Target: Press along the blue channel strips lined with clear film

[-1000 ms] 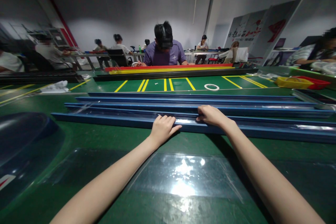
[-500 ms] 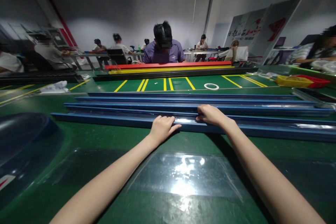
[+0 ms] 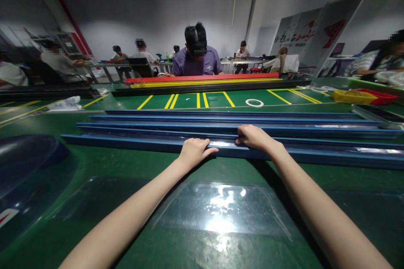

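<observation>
Barely shifting, my left fingers [image 3: 198,142] and right fingers [image 3: 243,131] grip the nearest blue rail [image 3: 126,143]; other rails [image 3: 315,130] lie just beyond.

Both arms reach forward and inward, the left forearm [image 3: 132,214] slanting in from the lower left, the right forearm [image 3: 318,206] from the lower right. The left hand [image 3: 194,151] is back up, its fingers side by side and curled down at the tips, its thumb apart and pointing right. The right hand [image 3: 252,136], palm down, bends its fingers inward, fingertips partly hidden. The hands are near each other, not touching
</observation>
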The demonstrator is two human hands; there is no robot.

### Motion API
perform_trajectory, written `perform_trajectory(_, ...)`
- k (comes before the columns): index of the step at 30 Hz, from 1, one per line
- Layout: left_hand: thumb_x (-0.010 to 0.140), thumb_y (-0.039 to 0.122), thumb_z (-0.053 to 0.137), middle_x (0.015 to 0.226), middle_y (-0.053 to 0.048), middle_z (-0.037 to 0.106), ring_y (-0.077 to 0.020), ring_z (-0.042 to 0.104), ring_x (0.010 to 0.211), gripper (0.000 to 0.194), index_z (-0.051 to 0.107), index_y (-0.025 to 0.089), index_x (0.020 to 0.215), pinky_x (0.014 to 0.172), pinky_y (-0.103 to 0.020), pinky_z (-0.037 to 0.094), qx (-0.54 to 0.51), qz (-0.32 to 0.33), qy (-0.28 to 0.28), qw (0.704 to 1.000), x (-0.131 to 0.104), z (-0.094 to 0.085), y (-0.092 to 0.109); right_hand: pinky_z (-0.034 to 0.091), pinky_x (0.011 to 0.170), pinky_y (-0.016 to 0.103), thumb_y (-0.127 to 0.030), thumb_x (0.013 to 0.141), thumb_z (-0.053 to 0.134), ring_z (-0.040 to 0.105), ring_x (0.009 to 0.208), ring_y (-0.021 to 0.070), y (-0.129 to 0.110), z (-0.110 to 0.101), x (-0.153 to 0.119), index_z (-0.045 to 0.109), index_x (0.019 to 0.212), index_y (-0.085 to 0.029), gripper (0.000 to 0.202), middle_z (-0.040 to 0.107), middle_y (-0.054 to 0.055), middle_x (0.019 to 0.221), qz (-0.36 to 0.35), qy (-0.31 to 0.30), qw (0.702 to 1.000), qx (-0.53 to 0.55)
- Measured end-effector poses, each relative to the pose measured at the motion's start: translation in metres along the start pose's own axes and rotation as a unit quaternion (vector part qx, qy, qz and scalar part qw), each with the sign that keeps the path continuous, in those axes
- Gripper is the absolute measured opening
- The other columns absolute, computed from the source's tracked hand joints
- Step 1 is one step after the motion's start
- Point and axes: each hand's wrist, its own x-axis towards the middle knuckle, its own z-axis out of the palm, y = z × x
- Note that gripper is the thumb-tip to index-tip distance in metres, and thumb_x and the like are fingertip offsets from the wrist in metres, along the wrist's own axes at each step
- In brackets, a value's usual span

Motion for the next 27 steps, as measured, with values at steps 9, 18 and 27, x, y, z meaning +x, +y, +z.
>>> perform_trajectory(9, 0.079, 0.06, 0.036, 0.065, -0.004, 0.063, -0.0164, 0.058, 0.063, 0.05, 0.057, 0.018, 0.061, 0.051, -0.022, 0.031, -0.034, -0.02, -0.013, 0.999, 0.0016, -0.0013, -0.0008, 0.033, 0.056, 0.025, -0.033, 0.072, 0.055, 0.057, 0.077, 0.0204, -0.0011, -0.0017, -0.0003, 0.059, 0.083, -0.016, 0.02, 0.063, 0.009, 0.086, 0.0, -0.006, 1.0, 0.003)
perform_trajectory(18, 0.079, 0.06, 0.037, 0.065, -0.006, 0.064, -0.018, 0.058, 0.062, 0.05, 0.057, 0.017, 0.065, 0.052, -0.023, 0.033, -0.023, -0.032, -0.036, 0.999, 0.003, -0.0043, 0.0001, 0.032, 0.055, 0.024, -0.032, 0.072, 0.056, 0.058, 0.077, 0.0199, -0.0017, -0.002, 0.0, 0.058, 0.082, -0.016, 0.019, 0.064, 0.009, 0.085, 0.001, -0.004, 1.0, 0.003)
perform_trajectory(27, 0.08, 0.06, 0.034, 0.066, -0.006, 0.064, -0.0186, 0.06, 0.062, 0.051, 0.057, 0.017, 0.066, 0.051, -0.023, 0.033, -0.008, -0.017, -0.028, 0.999, 0.0019, -0.0032, 0.0, 0.031, 0.054, 0.024, -0.033, 0.072, 0.055, 0.057, 0.074, 0.0197, 0.001, 0.0008, 0.0006, 0.057, 0.08, -0.017, 0.018, 0.063, 0.009, 0.083, -0.005, 0.002, 1.0, 0.004)
